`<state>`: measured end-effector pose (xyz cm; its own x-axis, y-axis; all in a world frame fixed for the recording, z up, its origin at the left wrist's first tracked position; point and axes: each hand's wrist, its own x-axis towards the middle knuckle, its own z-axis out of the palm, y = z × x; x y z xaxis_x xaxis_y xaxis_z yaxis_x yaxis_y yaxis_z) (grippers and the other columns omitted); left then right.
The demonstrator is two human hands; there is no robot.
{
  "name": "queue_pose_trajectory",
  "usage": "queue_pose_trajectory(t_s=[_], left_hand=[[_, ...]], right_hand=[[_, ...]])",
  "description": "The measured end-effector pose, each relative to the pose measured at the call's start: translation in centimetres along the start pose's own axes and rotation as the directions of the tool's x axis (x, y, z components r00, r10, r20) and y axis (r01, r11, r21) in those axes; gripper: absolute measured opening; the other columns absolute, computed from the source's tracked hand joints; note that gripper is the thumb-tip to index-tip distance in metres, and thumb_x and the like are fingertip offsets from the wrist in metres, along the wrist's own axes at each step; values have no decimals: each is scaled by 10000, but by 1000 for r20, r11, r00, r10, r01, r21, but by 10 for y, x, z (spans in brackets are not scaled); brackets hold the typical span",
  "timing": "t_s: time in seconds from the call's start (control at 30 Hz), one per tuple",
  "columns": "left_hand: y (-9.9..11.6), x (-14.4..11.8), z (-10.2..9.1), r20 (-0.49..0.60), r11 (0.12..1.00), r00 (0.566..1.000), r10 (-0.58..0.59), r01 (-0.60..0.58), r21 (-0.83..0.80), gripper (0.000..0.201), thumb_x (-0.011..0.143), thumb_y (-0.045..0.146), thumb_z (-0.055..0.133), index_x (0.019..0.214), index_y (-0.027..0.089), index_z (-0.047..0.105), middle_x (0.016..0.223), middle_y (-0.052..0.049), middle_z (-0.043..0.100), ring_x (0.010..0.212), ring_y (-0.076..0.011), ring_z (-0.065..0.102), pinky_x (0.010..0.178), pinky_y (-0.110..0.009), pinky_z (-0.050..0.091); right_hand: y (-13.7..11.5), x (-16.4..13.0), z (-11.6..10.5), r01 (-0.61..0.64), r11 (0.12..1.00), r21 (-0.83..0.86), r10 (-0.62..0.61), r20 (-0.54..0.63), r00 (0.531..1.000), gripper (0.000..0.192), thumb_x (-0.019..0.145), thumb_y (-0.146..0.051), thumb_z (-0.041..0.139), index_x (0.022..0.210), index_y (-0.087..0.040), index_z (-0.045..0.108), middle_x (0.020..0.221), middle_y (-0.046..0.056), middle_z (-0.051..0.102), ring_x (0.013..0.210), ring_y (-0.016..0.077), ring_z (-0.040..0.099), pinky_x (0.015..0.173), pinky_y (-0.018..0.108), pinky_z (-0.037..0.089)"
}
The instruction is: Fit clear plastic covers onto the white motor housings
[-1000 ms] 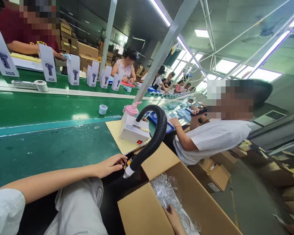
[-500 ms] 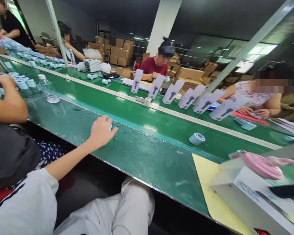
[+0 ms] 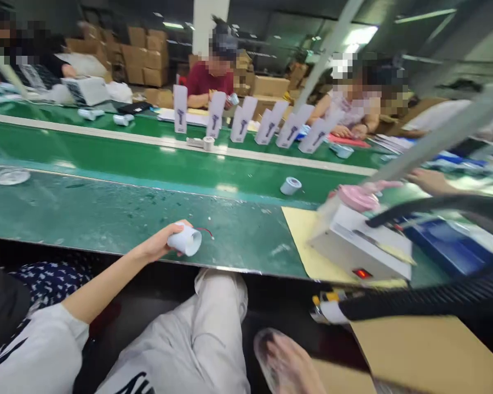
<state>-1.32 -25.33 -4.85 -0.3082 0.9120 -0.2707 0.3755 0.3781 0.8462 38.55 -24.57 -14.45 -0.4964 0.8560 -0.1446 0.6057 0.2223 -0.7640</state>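
My left hand (image 3: 158, 246) grips a small white cylindrical part (image 3: 184, 241), red wire trailing, at the green bench (image 3: 107, 213) edge within reach, while my right hand (image 3: 290, 364), blurred, holds a clear plastic bag (image 3: 267, 350) over the cardboard box (image 3: 427, 355).

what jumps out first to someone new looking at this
The left hand at the near edge of the green conveyor table, gripping a small white cylinder with a thin red wire. Across the belt stands a row of white product boxes. The right hand, blurred, holds clear plastic at bottom centre.
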Motion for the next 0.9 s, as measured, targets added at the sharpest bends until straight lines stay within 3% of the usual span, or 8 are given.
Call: queue_pose_trajectory(t_s=[0.07,0.13,0.2,0.3,0.4,0.5,0.63,0.9], left_hand=[[1,-11,39,217,990,974,69,-40,-133,536,908,560,214,1030,158,547,871,-100,664,710,-209,635,612,-313,517],[2,-19,72,410,974,903,129,-39,-221,525,898,586,286,949,151,575,858,-102,666,703,-196,623,622,-307,515],[4,-24,95,564,966,809,167,-21,-256,504,887,599,384,885,149,611,802,-79,653,660,-181,593,599,-299,495],[10,-27,110,687,969,696,209,-52,-242,399,877,542,545,875,163,668,768,-31,634,673,-168,560,646,-294,481],[18,-32,109,656,944,682,324,-275,-181,224,897,395,625,946,191,704,927,-32,677,876,-193,600,851,-317,478],[19,-37,106,553,868,697,456,-484,-105,179,930,359,641,1011,214,707,1021,-45,673,983,-212,607,925,-336,469],[5,-38,112,439,829,722,534,-550,-103,544,752,601,814,1137,231,714,1026,-62,637,956,-231,595,884,-367,518],[-16,-31,120,530,743,565,633,-635,-211,616,821,524,788,1356,252,650,1318,-154,627,1238,-314,603,1093,-496,497]], right_hand=[[-21,-13,5,214,974,-78,-219,-55,974,442,938,-395,685,1369,-297,659,1435,132,573,1306,341,598,1020,456,587],[-46,-10,10,423,864,-275,-470,-135,872,435,988,-320,585,1421,-311,623,1423,139,564,1271,330,613,975,453,608],[-65,1,13,429,779,-457,-561,-202,803,435,988,-274,554,1415,-323,623,1379,140,573,1209,318,622,926,453,621],[-77,13,15,326,759,-563,-514,-211,832,451,942,-220,583,1381,-301,647,1382,166,574,1141,337,614,855,482,626],[-74,13,13,299,853,-428,-381,-117,917,338,881,-121,616,1177,-227,740,1390,185,581,1183,361,605,858,498,618],[-71,10,7,278,955,-100,-279,2,960,116,874,-163,700,970,-206,748,1360,147,601,1247,320,607,992,477,569],[-79,8,-1,178,962,206,-174,-38,984,223,963,-341,652,812,-197,730,1233,118,648,1142,258,670,1003,410,545],[-80,15,-4,104,866,489,-26,-164,986,420,910,-400,712,551,-187,666,985,95,748,957,240,751,801,319,598]])
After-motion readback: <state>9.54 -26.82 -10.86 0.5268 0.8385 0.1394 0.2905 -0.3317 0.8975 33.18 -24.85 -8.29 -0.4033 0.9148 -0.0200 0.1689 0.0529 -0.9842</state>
